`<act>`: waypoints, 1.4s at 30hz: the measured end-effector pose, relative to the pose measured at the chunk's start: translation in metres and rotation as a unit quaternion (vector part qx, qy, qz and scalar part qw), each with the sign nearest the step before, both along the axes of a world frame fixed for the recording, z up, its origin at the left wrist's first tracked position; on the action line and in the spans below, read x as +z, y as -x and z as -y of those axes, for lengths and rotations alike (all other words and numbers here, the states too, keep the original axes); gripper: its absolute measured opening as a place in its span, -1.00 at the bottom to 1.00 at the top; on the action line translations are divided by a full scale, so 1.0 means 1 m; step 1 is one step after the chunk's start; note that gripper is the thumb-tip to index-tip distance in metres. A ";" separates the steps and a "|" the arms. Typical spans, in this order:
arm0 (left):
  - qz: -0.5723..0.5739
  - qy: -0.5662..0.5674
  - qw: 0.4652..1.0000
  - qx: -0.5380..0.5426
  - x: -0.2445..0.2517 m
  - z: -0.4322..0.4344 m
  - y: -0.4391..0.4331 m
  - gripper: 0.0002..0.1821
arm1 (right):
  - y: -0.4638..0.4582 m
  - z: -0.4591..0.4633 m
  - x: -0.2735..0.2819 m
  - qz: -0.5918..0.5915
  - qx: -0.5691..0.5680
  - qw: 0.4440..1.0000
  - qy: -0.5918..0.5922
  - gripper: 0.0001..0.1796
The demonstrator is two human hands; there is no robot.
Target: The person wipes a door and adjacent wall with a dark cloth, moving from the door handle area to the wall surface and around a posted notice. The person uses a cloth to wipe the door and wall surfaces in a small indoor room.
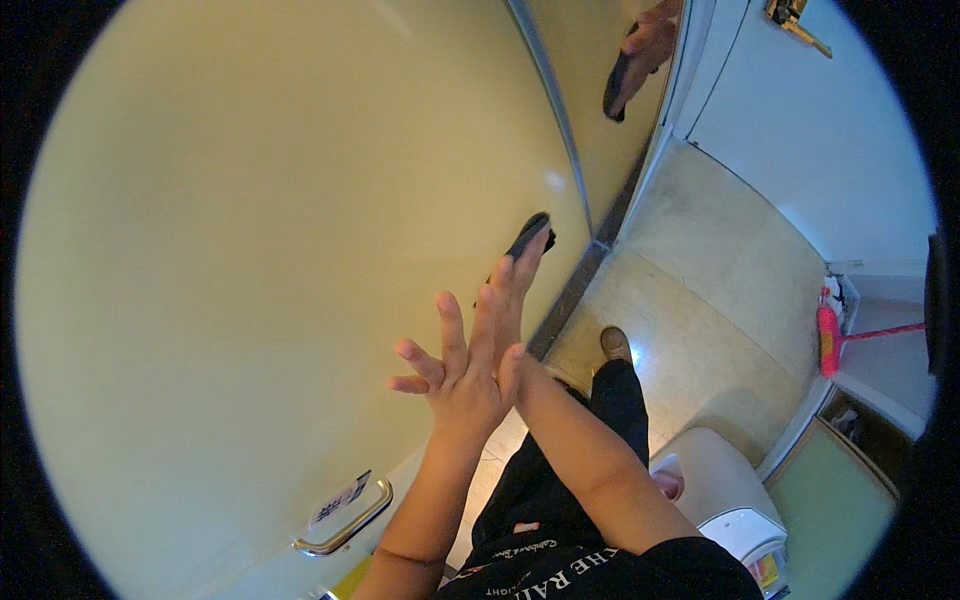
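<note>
My left hand is raised with its back to me, fingers spread apart and holding nothing. It overlaps part of my right hand, which points up and away beside a large pale, glossy panel. Along the far side of the right fingers shows a dark, narrow thing. Whether the hand grips it, I cannot tell, since fingers and the left hand cover much of that side. A similar hand shape with a dark thing appears in the shiny panel at the top, probably a reflection.
A curved metal handle and a printed label are low on the left. Right of my legs stands a white bin. Beyond are a green board, a pink broom or mop and a white door with a brass handle.
</note>
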State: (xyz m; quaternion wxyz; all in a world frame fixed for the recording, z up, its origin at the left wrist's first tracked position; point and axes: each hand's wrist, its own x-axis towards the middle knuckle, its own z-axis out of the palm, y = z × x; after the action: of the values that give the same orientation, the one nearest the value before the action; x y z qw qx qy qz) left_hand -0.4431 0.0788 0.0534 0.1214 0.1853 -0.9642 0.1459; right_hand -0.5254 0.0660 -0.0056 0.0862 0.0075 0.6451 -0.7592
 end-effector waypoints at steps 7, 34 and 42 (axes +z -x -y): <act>0.048 -0.030 0.998 0.027 0.010 -0.004 -0.013 -0.29 | -0.053 -0.008 0.031 -0.318 0.042 0.945 -0.068 -0.09; 0.037 -0.181 0.982 -0.038 0.007 -0.007 -0.047 -0.20 | -0.057 0.010 -0.048 -0.005 0.001 0.999 0.050 -0.18; -0.080 -0.254 0.958 -0.107 0.034 -0.011 -0.079 -0.42 | -0.089 0.006 0.021 -0.277 -0.007 0.960 -0.052 -0.18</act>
State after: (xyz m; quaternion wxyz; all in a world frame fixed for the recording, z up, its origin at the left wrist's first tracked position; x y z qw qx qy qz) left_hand -0.3642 0.0901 0.0874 0.1622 0.1164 -0.9708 -0.1332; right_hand -0.4364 0.0596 0.0152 -0.1011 -0.1941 0.6820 -0.6979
